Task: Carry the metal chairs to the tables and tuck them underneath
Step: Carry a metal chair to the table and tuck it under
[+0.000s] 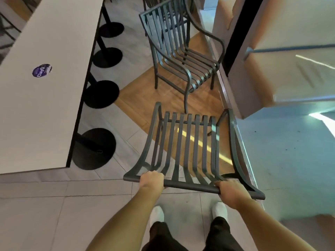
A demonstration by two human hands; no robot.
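surface [36,98]: long pale top along the left, one round purple sticker [42,70] on it; i count four black round pedestal bases [94,148] showing under its near edge.
left hand [152,180]: fingers curled over the top rail of the held chair, left of centre.
held chair [188,142]: dark metal, slatted, seen from behind and above; it sits in front of the person, right of the surface and apart from it. whether its legs touch the floor is hidden.
right hand [231,190]: wrapped round the same top rail, near its right end.
second chair [181,51]: stands just beyond the held one on the wood-toned floor, facing right; more chair frames sit behind it, too cut off to count.
chairs counted: two clear ones.
step in hand: carrying or steering the held chair, as i judge it, with nothing tucked yet.
next move: likely swing the chair left to face the surface, aim between two bases, then push it under.
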